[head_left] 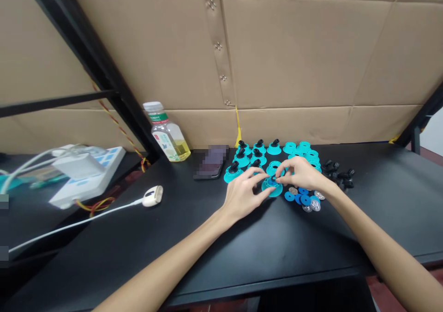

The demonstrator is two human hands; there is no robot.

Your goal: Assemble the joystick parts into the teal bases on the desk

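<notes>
My left hand (246,189) curves round the near side of a turquoise flanged base (272,191) on the table, thumb and fingers at its rim. Over the centre of that base, my right hand (298,174) pinches a small blue disc (272,181), partly hidden by the fingertips. Behind my hands stand several turquoise bases with black fittings (275,147) upright in them. Bare turquoise bases (304,147) lie behind my right hand, partly covered by it. Blue discs (289,196) and clear or silvery discs (315,205) are scattered below my right wrist.
Loose black fittings (341,176) are heaped right of my right forearm. A phone (212,162) and a bottle of yellow liquid (169,136) stand at the back left. A charger head on a white cable (152,196) and a power strip (88,178) lie left. Cardboard (304,49) walls the back.
</notes>
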